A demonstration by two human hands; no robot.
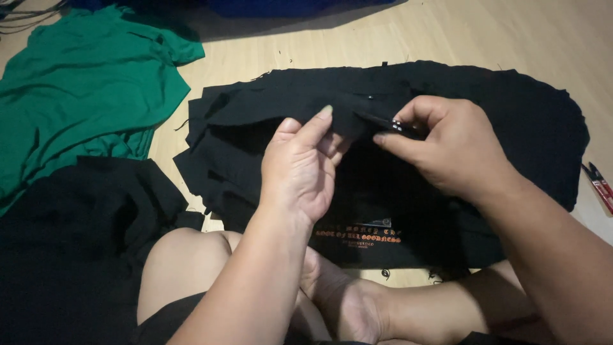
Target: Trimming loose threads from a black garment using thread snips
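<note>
Nearest the camera are the person's bare legs [191,268], crossed on the wooden floor [485,32], with both forearms reaching forward over them.

The left hand [299,167] is raised palm-inward, its fingers [319,121] and thumb pressed together on a lifted fold of the black garment [523,121]. The right hand [447,144] faces it from the right, fingers curled and pinching a small dark metal tool [394,125] (it looks like a thread snipper, though its blades are hard to make out against the cloth). The tool's tip points left, toward the fold that the left hand holds up, and the two hands are just beside each other, almost touching. The fold's edge runs left to right between them, so the tool lies along it, not across it; the right hand is the nearer one to that seam.

The garment lies spread flat on the floor in front of the knees, its long axis left to right, with an orange print [359,236] near its close edge.

To the left lies another black cloth [70,230], and beyond it a green shirt [83,89]. At the far right edge a red-handled tool [599,185] rests on the floor, well apart from the hands.
</note>
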